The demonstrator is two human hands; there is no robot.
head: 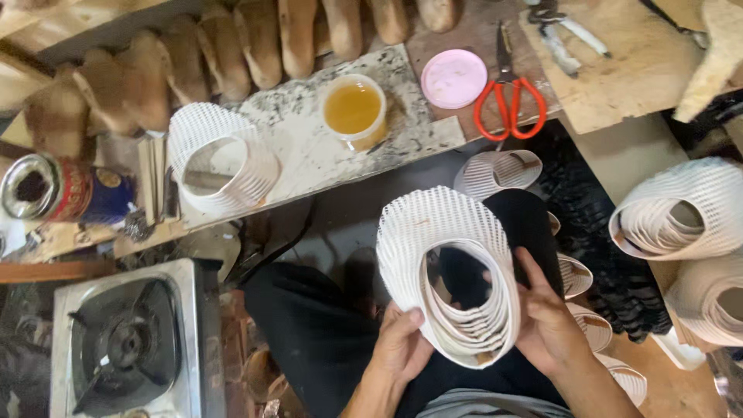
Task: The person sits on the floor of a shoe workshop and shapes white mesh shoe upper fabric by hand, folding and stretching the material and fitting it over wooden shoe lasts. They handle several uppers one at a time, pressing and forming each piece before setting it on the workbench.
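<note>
Both your hands are on one stack (449, 271) of white perforated shoe uppers, nested into a ring and held over your lap, near centre of the scene. Left hand (400, 346) grips the stack's near-left edge, thumb pressed on the outer face, fingers curled under and out of sight. Right hand (547, 321) cups the right side, fingers (532, 271) spread up along the outer wall, thumb tucked in at the ring's inner edge. The stack stands tilted, its opening facing up toward you. Dark trousers (325, 325) beneath it. Far left on the stone slab (309, 147) sits another ring of uppers (220, 159); just right of it, a cup of amber liquid (354, 110). Beyond the slab's right end lie a pink lid (453, 78) and red-handled scissors (509, 101), touching or nearly so, cannot tell which. A row of wooden lasts (255, 46) runs along the far edge. More coiled uppers (681, 209) are stacked at right, and loose single pieces (497, 172) lie between them and your lap. Near left, a gas burner (128, 344); above it, a tin can (54, 190) on its side.
</note>
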